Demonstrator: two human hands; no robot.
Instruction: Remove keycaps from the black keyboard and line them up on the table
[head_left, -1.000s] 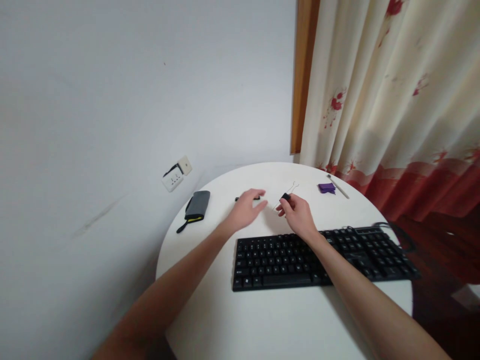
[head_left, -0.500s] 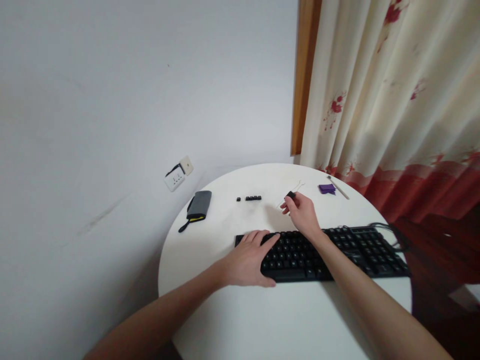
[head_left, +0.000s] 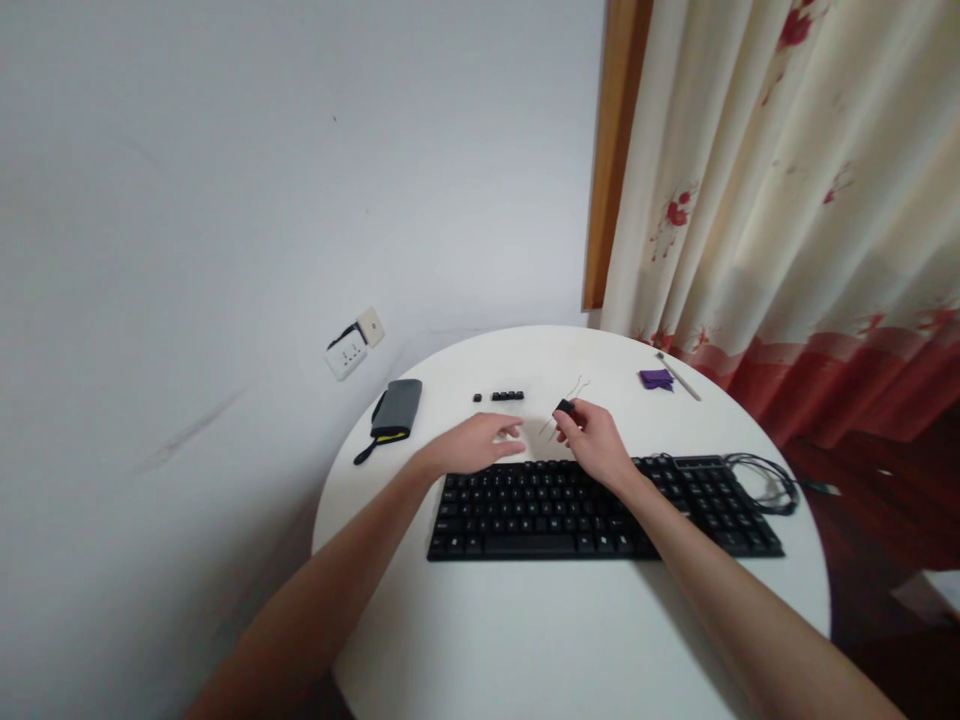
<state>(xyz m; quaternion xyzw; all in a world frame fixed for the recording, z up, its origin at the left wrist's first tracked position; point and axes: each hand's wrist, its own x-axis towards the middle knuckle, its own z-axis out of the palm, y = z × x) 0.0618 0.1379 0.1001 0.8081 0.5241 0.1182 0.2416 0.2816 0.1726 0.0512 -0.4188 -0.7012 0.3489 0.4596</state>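
A black keyboard [head_left: 525, 518] lies across the round white table [head_left: 555, 620]. Above its rear edge, my left hand [head_left: 480, 443] hovers with fingers apart and nothing in them. My right hand [head_left: 594, 438] is closed on a wire keycap puller [head_left: 564, 407], its black grip pinched between thumb and fingers. Thin wires stick out from both ends of that grip. Behind the keyboard, a short row of black keycaps [head_left: 508, 396] sits beside a single keycap [head_left: 477, 398]. My right forearm crosses over the keyboard and hides part of its keys.
A grey pouch [head_left: 397, 408] with a strap lies at the left. At the back right are a folded purple cloth [head_left: 656, 379] and a slim brush [head_left: 679, 378]. The coiled cable [head_left: 772, 485] rests at the right edge, its plug overhanging. A wall and curtain [head_left: 720, 200] stand behind.
My left hand has lifted off the keyboard and moved back and left. The keyboard has shifted left. My right hand has come slightly left and nearer with the keycap puller.
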